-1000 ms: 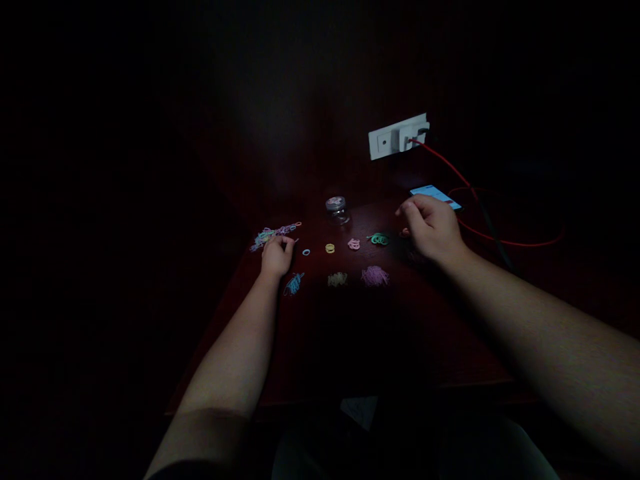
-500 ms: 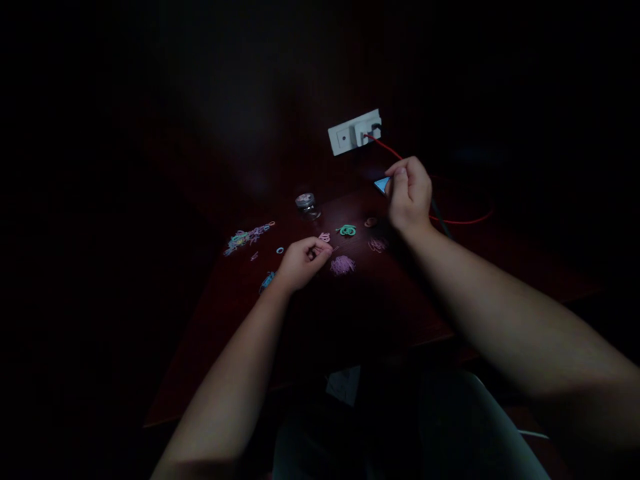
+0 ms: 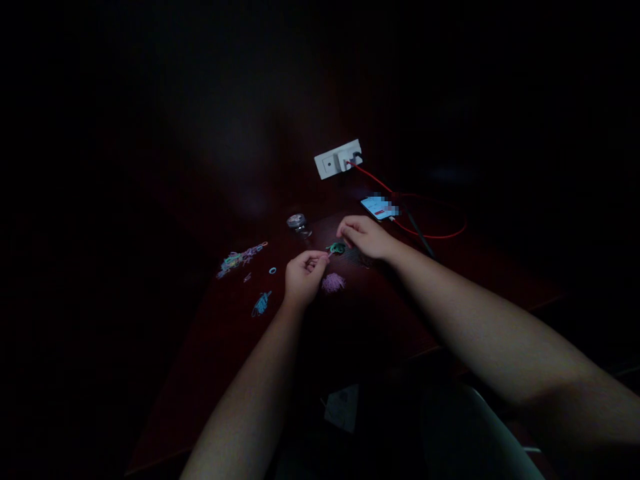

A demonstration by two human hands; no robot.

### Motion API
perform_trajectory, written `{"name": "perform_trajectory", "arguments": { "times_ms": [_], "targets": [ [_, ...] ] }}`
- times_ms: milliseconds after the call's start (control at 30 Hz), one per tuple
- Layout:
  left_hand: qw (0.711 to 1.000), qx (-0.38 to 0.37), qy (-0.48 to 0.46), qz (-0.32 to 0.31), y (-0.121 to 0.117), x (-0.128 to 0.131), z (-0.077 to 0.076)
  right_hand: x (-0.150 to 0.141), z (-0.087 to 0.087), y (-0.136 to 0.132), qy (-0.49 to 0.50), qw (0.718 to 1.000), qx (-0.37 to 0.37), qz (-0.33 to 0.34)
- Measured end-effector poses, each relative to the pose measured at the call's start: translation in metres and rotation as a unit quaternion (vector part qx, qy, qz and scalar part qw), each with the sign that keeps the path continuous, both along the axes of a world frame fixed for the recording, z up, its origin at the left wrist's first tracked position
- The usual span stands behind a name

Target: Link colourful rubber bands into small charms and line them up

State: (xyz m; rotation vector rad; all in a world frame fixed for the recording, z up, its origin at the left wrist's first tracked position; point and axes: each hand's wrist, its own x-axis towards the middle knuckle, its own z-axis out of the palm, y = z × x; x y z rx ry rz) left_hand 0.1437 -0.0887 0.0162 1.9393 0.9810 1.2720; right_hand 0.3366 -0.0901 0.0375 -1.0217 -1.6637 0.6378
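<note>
My left hand [image 3: 303, 277] is closed in a pinch on a small pink band, whose end pokes out past the fingertips. Just beyond it lies a green bunch of bands [image 3: 337, 248], and a purple pile of bands [image 3: 333, 283] sits to its right and nearer to me. My right hand [image 3: 365, 237] hovers over the far side of the green bunch, fingers curled down with the tips together. Whatever it may hold is too small and dim to see. Other bunches are partly hidden beneath and behind the hands.
On the dark red table [image 3: 220, 373] lie a mixed heap of bands [image 3: 240, 260], a blue bunch [image 3: 261, 304] and a pale blue ring [image 3: 273, 271]. A small clear jar [image 3: 300, 225] stands behind. A lit phone [image 3: 379, 208] has a red cable [image 3: 445, 236] running to a wall socket [image 3: 327, 165].
My right hand has come down and left from its raised place by the phone to the green bunch. My left hand still pinches near the piles. The view has tilted up slightly.
</note>
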Motion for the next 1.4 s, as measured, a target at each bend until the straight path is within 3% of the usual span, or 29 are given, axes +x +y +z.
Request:
{"name": "perform_trajectory", "arguments": {
  "times_ms": [133,400,800,1067,1400],
  "targets": [
    [0.998,0.002,-0.063,0.009,0.0,-0.002,-0.008,-0.012,-0.01,0.0,-0.04,0.991,-0.054,0.115],
    [0.998,0.001,-0.068,0.01,-0.003,0.002,-0.004,-0.023,-0.016,-0.004,0.027,0.988,-0.061,0.142],
    [0.995,-0.035,-0.096,-0.002,-0.004,0.006,-0.005,-0.024,-0.015,-0.006,0.026,0.994,-0.044,0.098],
    [0.997,-0.018,-0.075,-0.012,-0.001,0.006,-0.007,-0.023,-0.017,-0.005,-0.003,0.999,-0.012,0.05],
    [0.999,0.016,-0.031,-0.007,-0.001,0.006,-0.007,-0.024,-0.014,-0.007,0.005,0.999,-0.006,0.041]
  ]
}}
